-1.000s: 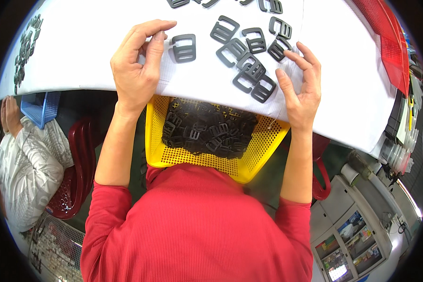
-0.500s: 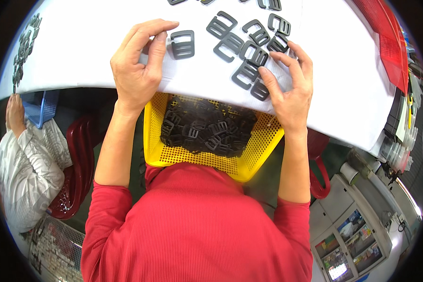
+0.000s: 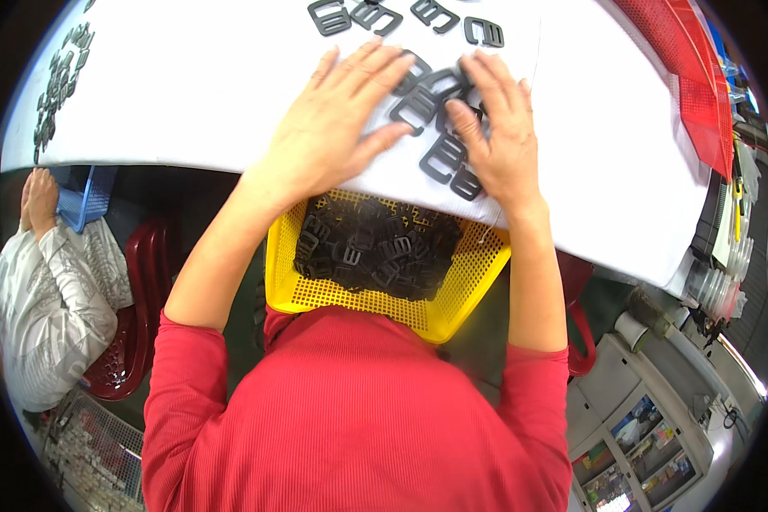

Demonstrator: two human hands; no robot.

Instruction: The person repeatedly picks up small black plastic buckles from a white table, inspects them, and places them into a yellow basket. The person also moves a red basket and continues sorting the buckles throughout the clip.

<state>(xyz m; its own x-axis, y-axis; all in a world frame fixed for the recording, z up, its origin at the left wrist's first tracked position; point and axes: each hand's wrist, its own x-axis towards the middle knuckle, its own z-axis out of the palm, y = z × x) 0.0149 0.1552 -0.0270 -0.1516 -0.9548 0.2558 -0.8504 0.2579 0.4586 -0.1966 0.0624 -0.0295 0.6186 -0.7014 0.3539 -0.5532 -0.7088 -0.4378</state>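
Several dark grey plastic strap buckles [image 3: 443,160] lie in a loose cluster on the white-covered table, some overlapping. From the left, my left hand [image 3: 337,119] lies flat and open beside this cluster, its fingertips over the upper-left buckles. My right hand [image 3: 502,141] is on the cluster's right side, fingers apart and slightly bent, touching or just above the buckles and slightly blurred. Between the two hands, one buckle [image 3: 416,108] shows plainly; others are partly hidden under my fingers. Neither hand appears to grip anything.
Farther back lies a row of separate buckles [image 3: 485,32]. Below the table edge, a yellow perforated basket [image 3: 474,286] holds many more black buckles [image 3: 375,247]. A red mesh basket [image 3: 700,102] stands at right. At far left are another buckle pile [image 3: 60,85] and a seated person [image 3: 47,299].
My left hand has swung right and spread open over the cluster's left side. My right hand has shifted slightly up and left over the buckles. The lone buckle beside my left hand no longer shows there.
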